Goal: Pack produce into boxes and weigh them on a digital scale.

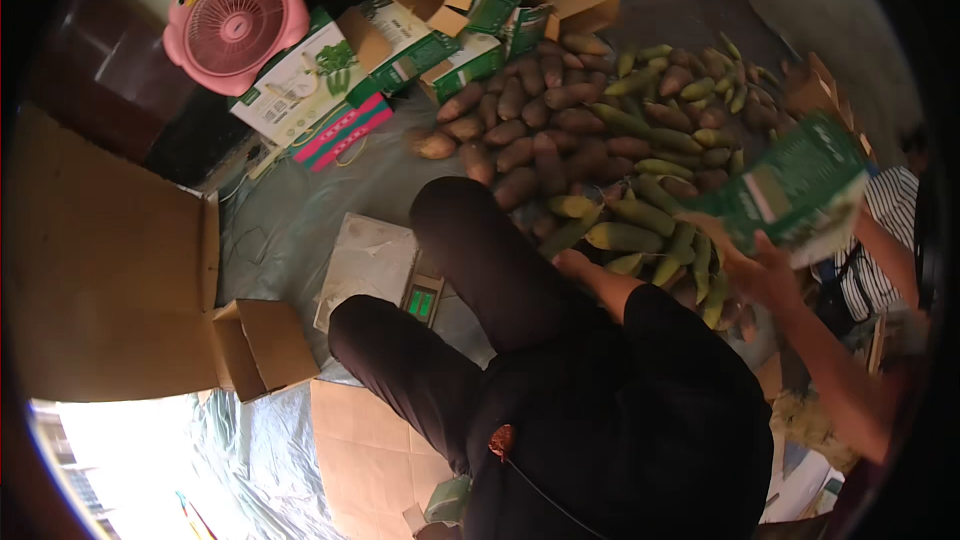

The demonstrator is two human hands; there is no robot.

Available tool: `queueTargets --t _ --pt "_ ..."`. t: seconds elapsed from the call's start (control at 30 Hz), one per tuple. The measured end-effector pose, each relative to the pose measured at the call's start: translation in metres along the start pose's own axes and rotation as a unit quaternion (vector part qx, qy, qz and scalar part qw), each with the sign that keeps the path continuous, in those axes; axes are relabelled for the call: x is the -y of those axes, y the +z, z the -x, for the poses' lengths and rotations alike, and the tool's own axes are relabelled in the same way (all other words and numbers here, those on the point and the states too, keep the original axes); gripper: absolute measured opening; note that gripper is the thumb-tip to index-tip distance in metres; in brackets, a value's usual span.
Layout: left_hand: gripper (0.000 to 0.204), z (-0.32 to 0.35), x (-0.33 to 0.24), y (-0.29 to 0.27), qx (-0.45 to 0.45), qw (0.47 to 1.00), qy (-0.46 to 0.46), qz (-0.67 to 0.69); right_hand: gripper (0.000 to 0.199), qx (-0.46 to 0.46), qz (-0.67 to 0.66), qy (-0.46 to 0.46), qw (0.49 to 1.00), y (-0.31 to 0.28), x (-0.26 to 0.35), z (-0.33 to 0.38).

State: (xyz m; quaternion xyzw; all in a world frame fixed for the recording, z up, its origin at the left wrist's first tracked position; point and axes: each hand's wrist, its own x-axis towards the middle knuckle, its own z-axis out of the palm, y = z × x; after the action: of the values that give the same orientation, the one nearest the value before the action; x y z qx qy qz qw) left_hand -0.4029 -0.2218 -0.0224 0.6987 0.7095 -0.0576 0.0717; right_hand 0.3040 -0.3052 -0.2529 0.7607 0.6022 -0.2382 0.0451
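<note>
A green and white printed cardboard carton [800, 190] is held up at the right, above the heap of green and brown corn cobs [600, 140] on the grey floor sheet [300, 210]. The right hand [765, 270] grips its lower edge from beneath. The left hand [572, 262] rests among the cobs, seemingly closed on one, though the knee partly hides it.

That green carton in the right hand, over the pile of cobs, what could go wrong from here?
The right hand grips the green carton only at its lower edge, so it might tip or slip onto the pile of cobs. The left hand rests on loosely heaped cobs, which could roll. Another person's striped sleeve is close by, so the carton could bump it.
</note>
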Motion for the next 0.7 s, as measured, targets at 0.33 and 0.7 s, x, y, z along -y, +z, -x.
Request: queueTargets --t 0.33,0.7 --pt "0.029 -0.121 -0.143 -0.078 -0.064 0.986 0.056 0.142 0.017 -0.105 -0.13 0.069 0.984 -0.053 0.019 0.007" --pt "0.025 -0.176 -0.354 -0.109 -0.115 0.921 0.286 0.237 0.024 -0.079 -0.202 0.33 0.919 -0.065 0.0 0.051"
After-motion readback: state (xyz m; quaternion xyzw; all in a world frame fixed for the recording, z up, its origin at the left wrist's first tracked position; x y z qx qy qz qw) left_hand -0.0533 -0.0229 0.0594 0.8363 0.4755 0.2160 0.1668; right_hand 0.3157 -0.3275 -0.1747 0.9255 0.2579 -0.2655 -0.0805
